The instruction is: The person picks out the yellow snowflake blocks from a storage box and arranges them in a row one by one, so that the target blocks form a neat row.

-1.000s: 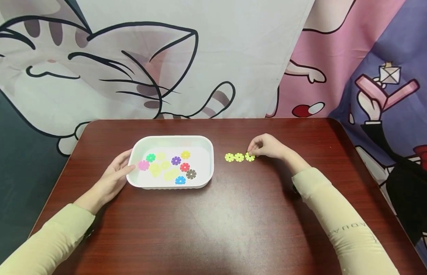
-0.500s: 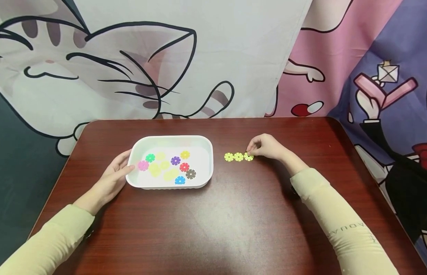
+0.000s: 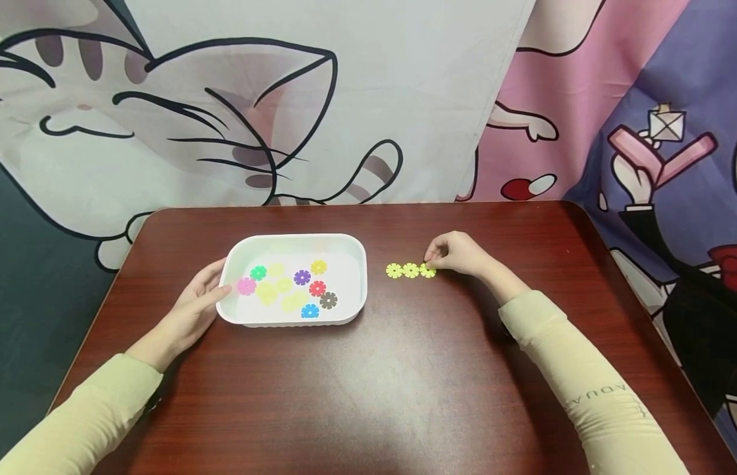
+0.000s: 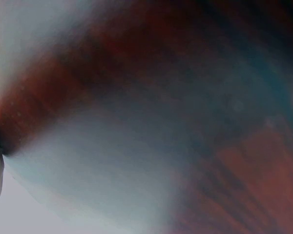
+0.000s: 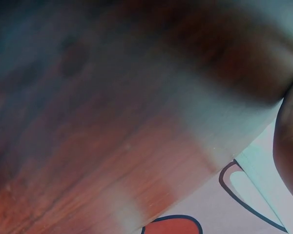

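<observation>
My left hand (image 3: 192, 307) grips the left side of a white tray (image 3: 352, 264), the thumb over its rim. Several flower-shaped notched discs lie in the tray, among them a green disc (image 3: 258, 273), a pink disc (image 3: 246, 285), a purple disc (image 3: 301, 278), a red disc (image 3: 317, 288) and a blue disc (image 3: 310, 311). Right of the tray, yellow notched discs form a short row on the table: a left one (image 3: 394, 270), a middle one (image 3: 410, 270) and a right one (image 3: 429, 272). My right hand (image 3: 460, 254) pinches the right one, partly covering it. Both wrist views are mostly blurred.
The brown wooden table (image 3: 380, 396) carries everything. A grey disc (image 3: 328, 301), another yellow disc (image 3: 319, 266) and paler yellow pieces also lie in the tray. Behind the table's far edge hangs a printed cloth (image 3: 427, 99).
The whole head view has shifted very slightly. Both hands keep their holds, and the tray and the row of yellow discs look the same.
</observation>
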A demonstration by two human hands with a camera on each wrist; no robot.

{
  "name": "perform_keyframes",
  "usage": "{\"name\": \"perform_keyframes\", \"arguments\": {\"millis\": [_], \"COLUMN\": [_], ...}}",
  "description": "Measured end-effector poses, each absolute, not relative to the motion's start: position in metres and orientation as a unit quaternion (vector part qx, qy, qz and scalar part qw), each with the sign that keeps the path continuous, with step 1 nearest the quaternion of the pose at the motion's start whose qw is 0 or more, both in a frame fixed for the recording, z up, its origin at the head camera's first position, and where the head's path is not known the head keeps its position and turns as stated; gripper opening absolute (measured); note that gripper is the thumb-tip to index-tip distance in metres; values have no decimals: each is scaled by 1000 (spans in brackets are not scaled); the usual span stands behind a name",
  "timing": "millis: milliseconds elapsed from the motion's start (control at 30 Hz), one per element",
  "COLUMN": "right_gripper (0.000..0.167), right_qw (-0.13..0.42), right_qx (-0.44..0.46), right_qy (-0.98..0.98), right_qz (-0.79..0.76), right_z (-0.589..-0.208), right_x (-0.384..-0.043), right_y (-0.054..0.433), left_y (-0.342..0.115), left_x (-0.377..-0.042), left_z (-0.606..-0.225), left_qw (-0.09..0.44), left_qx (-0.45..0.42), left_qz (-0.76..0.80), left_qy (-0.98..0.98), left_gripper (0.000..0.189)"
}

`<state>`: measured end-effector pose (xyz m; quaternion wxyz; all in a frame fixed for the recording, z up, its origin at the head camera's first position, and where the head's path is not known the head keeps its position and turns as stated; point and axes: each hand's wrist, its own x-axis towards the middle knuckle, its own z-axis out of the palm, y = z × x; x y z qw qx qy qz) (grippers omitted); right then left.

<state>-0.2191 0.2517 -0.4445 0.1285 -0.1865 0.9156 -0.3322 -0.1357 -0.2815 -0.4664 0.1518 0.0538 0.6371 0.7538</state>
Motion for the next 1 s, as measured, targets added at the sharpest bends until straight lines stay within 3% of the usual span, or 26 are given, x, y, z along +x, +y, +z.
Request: {"name": "perform_keyframes", "arguments": {"millis": [700,1000], "right_gripper": [6,9], "right_qw": [150,132], "right_qx": [-180,-182], "right_qy": [904,903], "right_qz": [-358,-366], "right_z": [-440,-425], "right_x": [-221,-230], "right_y": [252,236], "left_y": [-281,-282], "left_x": [-135,-135], "left_z": [-466,-466], "left_qw": [157,155], "left_qx": [43,40], "left_qz": [747,753], "left_qy": [645,639], "left_gripper": [51,50]}}
